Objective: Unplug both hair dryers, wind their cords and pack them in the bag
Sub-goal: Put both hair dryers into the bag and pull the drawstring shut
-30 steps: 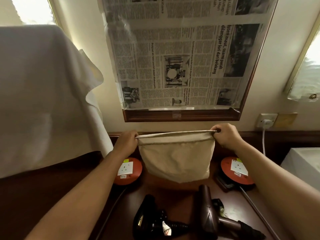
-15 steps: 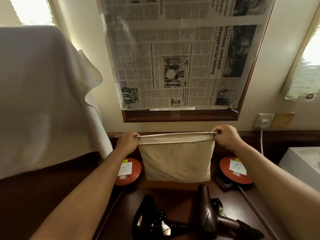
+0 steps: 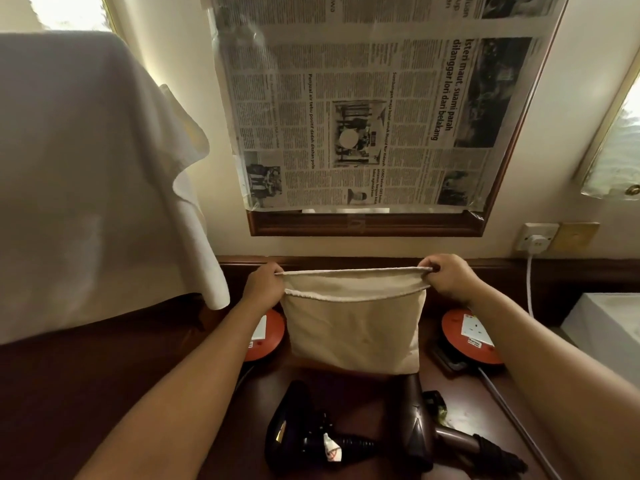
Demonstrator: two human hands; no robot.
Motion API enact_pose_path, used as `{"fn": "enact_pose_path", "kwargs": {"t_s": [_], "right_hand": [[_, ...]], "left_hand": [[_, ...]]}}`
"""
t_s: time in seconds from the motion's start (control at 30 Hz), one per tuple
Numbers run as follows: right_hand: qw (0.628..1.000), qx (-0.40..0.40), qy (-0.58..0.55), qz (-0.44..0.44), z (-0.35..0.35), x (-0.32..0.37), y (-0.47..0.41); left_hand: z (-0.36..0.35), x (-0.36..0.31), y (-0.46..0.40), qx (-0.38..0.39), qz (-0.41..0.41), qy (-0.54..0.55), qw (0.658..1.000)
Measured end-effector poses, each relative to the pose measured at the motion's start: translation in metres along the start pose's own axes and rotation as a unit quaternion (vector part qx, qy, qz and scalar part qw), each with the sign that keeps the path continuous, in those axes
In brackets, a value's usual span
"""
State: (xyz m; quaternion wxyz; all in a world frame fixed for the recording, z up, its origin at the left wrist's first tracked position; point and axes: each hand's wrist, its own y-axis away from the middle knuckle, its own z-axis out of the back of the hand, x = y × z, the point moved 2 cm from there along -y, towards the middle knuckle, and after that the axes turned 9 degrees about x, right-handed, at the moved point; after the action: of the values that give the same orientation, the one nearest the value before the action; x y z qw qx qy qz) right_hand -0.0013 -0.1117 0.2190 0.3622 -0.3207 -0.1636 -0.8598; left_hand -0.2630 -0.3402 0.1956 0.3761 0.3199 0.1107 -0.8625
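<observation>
Left hand (image 3: 264,285) and right hand (image 3: 449,278) each pinched a top corner of the cloth bag (image 3: 353,327), mouth stretched between them, above the desk's (image 3: 138,358) rear edge; both hair dryers (image 3: 349,434) lay nearer.

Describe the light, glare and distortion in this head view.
Head view: blown-out window at upper left; dim dark wooden tabletop where the black hair dryer loses detail; wide-angle bending tilts the newspaper-covered frame; the beige cloth bag stays sharp.
</observation>
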Motion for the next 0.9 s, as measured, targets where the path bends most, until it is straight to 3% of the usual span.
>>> {"fn": "enact_pose_path", "kwargs": {"t_s": [0.1,0.27,0.57,0.7,0.8,0.9], "right_hand": [[1.000,0.003,-0.027,-0.001,0.004,-0.001,-0.001],[0.996,-0.056,-0.062,-0.010,0.002,-0.007,-0.004],[0.990,-0.139,-0.021,-0.016,0.007,-0.007,-0.012],[0.993,-0.076,-0.082,-0.042,0.000,-0.009,-0.020],[0.983,-0.049,-0.156,-0.081,-0.004,-0.014,-0.026],[0.976,-0.056,-0.196,-0.073,-0.006,-0.015,-0.034]], "left_hand": [[0.002,-0.002,-0.001,0.053,0.016,0.011,0.998],[-0.001,0.002,-0.004,0.122,0.001,0.035,0.992],[0.002,0.005,-0.013,0.001,0.007,-0.033,0.999],[-0.007,0.004,-0.021,-0.020,0.048,0.101,0.994],[-0.015,0.001,-0.025,0.000,0.076,0.261,0.962],[-0.020,-0.003,-0.031,0.008,0.076,0.331,0.941]]}}
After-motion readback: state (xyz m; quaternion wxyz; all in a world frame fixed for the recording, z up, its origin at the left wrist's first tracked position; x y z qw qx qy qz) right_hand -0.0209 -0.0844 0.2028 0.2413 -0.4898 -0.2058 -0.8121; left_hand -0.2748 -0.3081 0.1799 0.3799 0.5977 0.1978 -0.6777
